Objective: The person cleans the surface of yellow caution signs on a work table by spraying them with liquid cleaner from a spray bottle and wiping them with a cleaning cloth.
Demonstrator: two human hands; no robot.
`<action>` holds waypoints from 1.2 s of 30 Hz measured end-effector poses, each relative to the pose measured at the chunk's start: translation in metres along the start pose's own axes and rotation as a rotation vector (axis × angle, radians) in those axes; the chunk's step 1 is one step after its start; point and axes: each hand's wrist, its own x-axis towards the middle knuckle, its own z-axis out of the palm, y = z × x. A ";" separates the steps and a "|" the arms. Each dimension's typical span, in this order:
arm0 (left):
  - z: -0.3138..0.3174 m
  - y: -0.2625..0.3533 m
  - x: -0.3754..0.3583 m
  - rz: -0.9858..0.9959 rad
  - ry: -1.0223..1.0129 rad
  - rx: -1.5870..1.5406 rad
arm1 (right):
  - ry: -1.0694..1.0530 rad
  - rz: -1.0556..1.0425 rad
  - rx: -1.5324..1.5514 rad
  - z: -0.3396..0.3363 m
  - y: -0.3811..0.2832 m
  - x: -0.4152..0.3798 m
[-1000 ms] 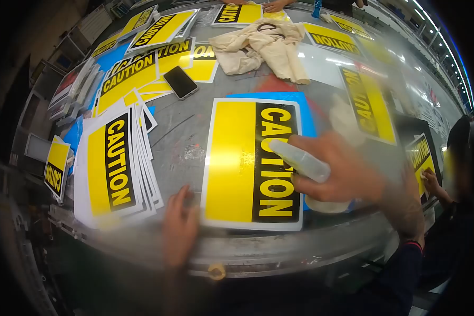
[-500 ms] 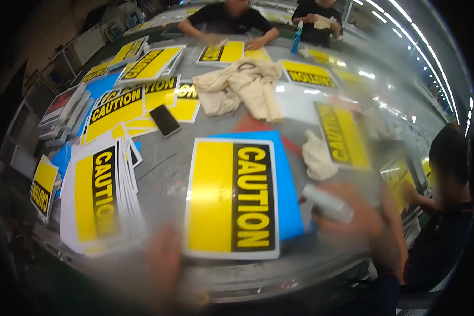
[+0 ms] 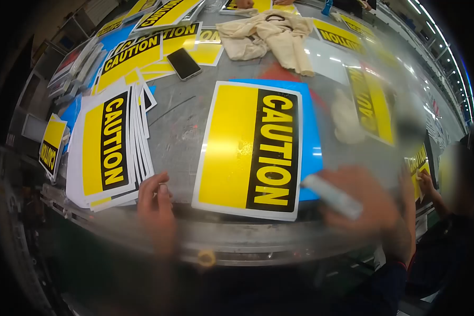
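Note:
A yellow and black CAUTION sign lies in front of me on a blue sheet, which shows along its top and right. Small glossy specks, like droplets, show on its yellow half. My right hand, blurred, grips a small whitish bottle, its narrow tip pointing left at the sign's right edge. My left hand is empty, fingers loosely bent and apart, at the table's front edge. It is beside the lower right corner of a stack of CAUTION signs.
Behind the sign lie a phone and a crumpled cream cloth. More sign piles fill the back left. Another CAUTION sign lies at the right. A co-worker's hand is at the far right, and others' hands show at the top.
The view has tilted down, so the table things appear higher. My left hand shows more clearly, nearer the stack. Specks now show on the sign's yellow half. My right hand still grips the bottle.

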 end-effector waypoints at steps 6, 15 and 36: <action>-0.011 -0.026 0.012 0.102 0.036 0.181 | 0.826 0.363 0.318 -0.016 0.051 -0.067; -0.020 -0.005 0.062 0.198 -0.236 -0.075 | 1.192 0.376 0.104 -0.030 0.156 -0.114; 0.044 -0.010 0.103 0.264 -0.527 0.109 | 1.199 0.450 -0.070 0.099 0.045 -0.064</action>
